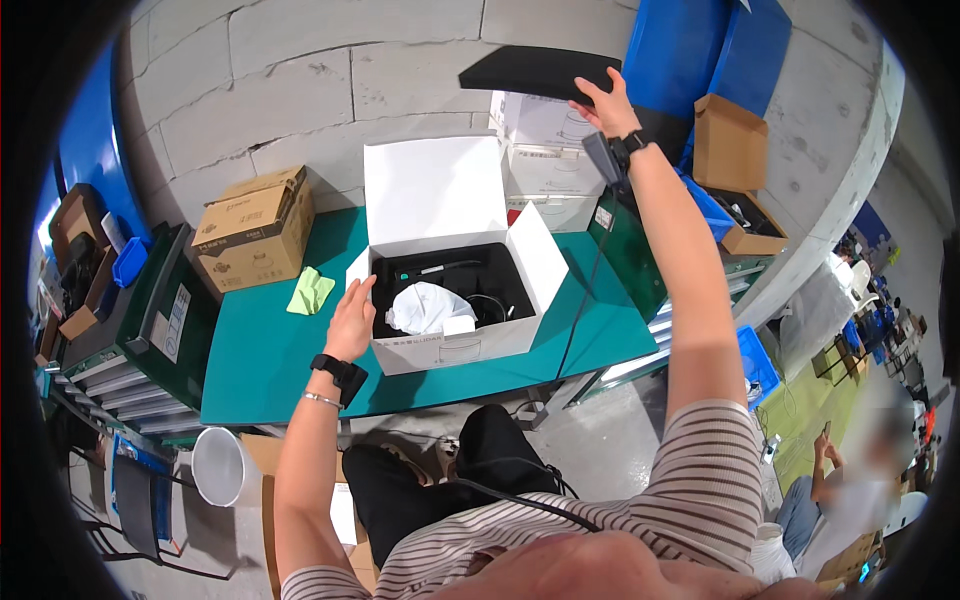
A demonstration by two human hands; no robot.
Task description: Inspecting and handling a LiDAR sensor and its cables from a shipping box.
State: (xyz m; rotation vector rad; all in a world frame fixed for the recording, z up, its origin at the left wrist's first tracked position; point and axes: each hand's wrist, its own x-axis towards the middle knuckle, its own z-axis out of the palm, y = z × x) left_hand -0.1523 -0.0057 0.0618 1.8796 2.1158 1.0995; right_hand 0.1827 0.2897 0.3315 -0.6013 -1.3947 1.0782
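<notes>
With the right hand (603,100) gripping a black foam pad (540,72) raised beyond the worktop's (260,360) far edge, and the left hand (352,318) spread open against the open white box (450,290) near the front edge, the pad could slip and drop onto the box's contents.

Right hand (606,100) lifting black foam pad (535,72), left hand (352,320) touching open white box (440,205)

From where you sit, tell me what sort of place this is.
Probably a workshop or packing area. A green-topped work table stands against a grey block wall, with an open white carton, stacked white boxes and brown cardboard boxes. The right hand lifts a black foam sheet.
</notes>
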